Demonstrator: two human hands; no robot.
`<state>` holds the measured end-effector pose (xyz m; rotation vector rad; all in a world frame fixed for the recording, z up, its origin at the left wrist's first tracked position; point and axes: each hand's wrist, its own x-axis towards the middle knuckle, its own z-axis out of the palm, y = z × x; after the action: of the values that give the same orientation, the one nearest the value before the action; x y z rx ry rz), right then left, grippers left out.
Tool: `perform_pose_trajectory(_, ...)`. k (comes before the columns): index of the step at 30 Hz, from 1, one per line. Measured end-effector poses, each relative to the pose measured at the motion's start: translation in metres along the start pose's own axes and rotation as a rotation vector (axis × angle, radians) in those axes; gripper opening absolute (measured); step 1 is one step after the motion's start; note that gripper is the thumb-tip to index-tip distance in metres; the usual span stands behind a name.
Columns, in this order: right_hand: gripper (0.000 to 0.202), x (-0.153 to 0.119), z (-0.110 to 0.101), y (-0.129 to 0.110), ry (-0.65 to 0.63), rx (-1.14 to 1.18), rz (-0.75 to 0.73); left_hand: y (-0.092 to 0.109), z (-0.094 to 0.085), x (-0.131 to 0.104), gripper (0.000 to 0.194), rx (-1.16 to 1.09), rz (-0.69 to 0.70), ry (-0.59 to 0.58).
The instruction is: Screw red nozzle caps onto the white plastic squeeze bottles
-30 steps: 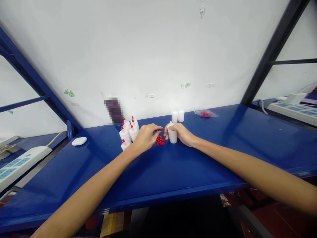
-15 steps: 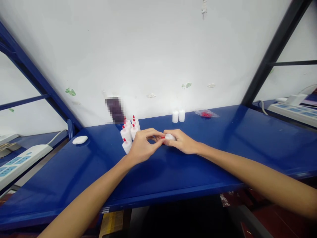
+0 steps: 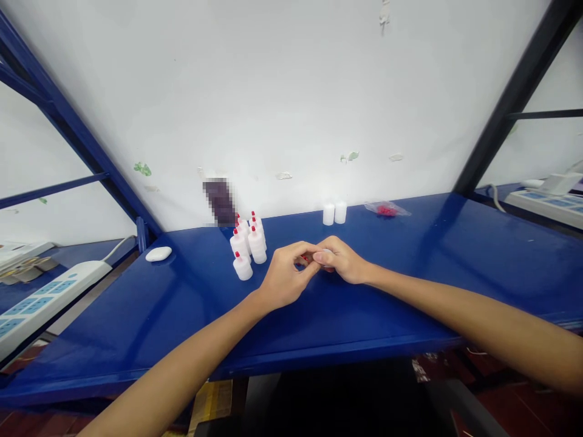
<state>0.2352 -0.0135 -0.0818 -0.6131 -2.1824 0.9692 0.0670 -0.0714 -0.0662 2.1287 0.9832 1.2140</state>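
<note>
Just above the middle of the blue table, a small white squeeze bottle is mostly covered by my fingers. My right hand is closed around its body. The thumb and fingers of my left hand pinch together at the bottle's top end, where a bit of the red cap shows between them. Left of my left hand stands a group of several white bottles with red caps, with one bottle at its near end.
Two white bottles without caps stand by the wall. To their right lies a clear bag of red caps. A white rounded case rests at left on the blue table. A pixelated dark object leans at the wall. Power strips flank the table.
The view has shifted slightly, moving things right in the picture. My fingers have closed further over the bottle, so less of its white body and red cap shows.
</note>
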Motion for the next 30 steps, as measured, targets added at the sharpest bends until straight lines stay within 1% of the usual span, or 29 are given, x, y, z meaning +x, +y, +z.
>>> perform_pose_trajectory(7,0.053,-0.002,0.002,0.000,0.014,0.035,-0.088,0.002,-0.001,-0.002,0.015,0.050,0.054,-0.040)
perform_pose_trajectory(11,0.054,-0.001,0.002,-0.002,0.021,0.025,-0.080,0.001,-0.001,-0.001,0.015,0.144,0.079,-0.006)
perform_pose_trajectory(13,0.053,-0.001,0.000,-0.003,0.020,0.027,-0.066,0.004,-0.008,0.001,0.014,0.158,0.081,0.044)
perform_pose_trajectory(15,0.054,-0.001,-0.001,-0.002,0.026,0.049,-0.051,0.010,-0.024,0.002,0.014,0.158,0.082,0.144)
perform_pose_trajectory(16,0.055,-0.001,-0.001,-0.001,0.042,0.068,-0.042,0.013,-0.036,0.001,0.015,0.167,0.082,0.211)
perform_pose_trajectory(18,0.055,0.001,-0.002,0.001,0.106,0.105,-0.015,0.017,-0.065,-0.005,0.018,0.263,0.079,0.342)
perform_pose_trajectory(19,0.054,0.002,-0.002,0.001,0.145,0.114,0.001,0.017,-0.080,-0.009,0.020,0.339,0.059,0.389)
perform_pose_trajectory(21,0.051,0.005,-0.003,0.003,0.213,0.107,0.039,0.014,-0.108,-0.018,0.024,0.473,-0.030,0.417)
perform_pose_trajectory(23,0.046,0.007,-0.003,0.004,0.265,0.085,0.079,0.006,-0.126,-0.026,0.028,0.566,-0.141,0.395)
perform_pose_trajectory(25,0.043,0.007,-0.003,0.005,0.316,0.071,0.101,-0.004,-0.135,-0.033,0.032,0.610,-0.215,0.333)
perform_pose_trajectory(28,0.041,0.004,-0.002,0.008,0.394,0.074,0.084,-0.015,-0.135,-0.037,0.035,0.662,-0.242,0.207)
perform_pose_trajectory(30,0.037,0.002,-0.001,0.010,0.399,0.153,0.046,-0.018,-0.133,-0.038,0.034,0.681,-0.241,0.156)
